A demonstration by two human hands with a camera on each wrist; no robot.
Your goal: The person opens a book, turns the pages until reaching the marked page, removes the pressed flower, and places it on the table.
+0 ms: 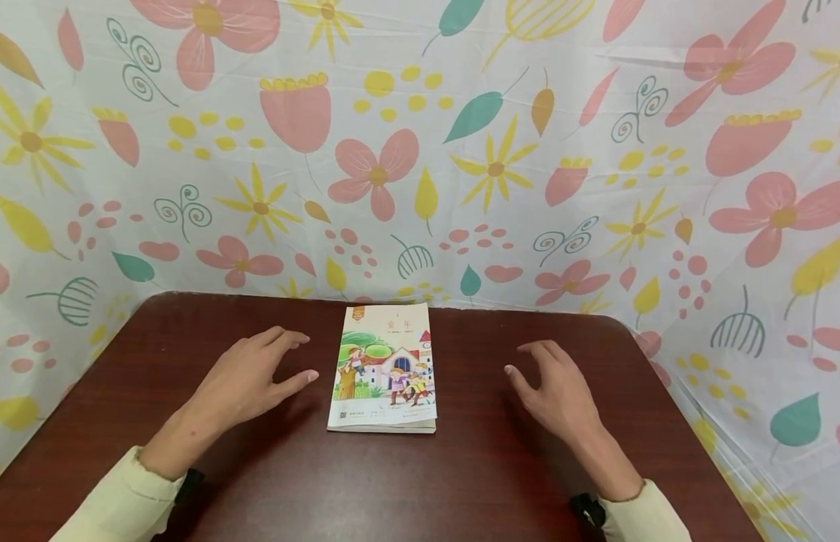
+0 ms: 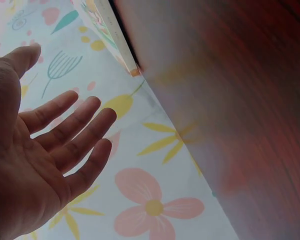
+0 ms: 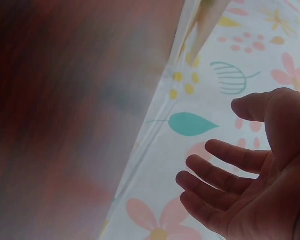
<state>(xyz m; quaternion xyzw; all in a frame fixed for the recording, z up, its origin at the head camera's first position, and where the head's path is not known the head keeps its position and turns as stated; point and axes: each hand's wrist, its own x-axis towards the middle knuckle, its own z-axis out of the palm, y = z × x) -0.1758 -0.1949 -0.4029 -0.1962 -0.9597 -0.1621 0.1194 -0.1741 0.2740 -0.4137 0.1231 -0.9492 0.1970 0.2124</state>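
Note:
A thin paperback book point(image 1: 385, 369) with an illustrated cover of children and a house lies face up on the dark table. To its left hovers my left hand point(image 1: 249, 376), fingers spread and relaxed, apart from the book. My right hand point(image 1: 554, 388) is on the other side, farther from the cover, its fingers loosely bent and holding nothing. In the left wrist view, the palm and fingers of the left hand point(image 2: 50, 145) are bare, and the book's edge point(image 2: 117, 42) shows at the top. The right wrist view shows the right hand point(image 3: 245, 175) likewise with nothing in it.
The dark reddish wooden table point(image 1: 386, 489) has rounded far corners. Behind it and along its sides hangs a white cloth point(image 1: 461, 196) printed with flowers and leaves. Pale sleeves point(image 1: 125, 497) and black wrist straps point(image 1: 588, 512) are on both arms.

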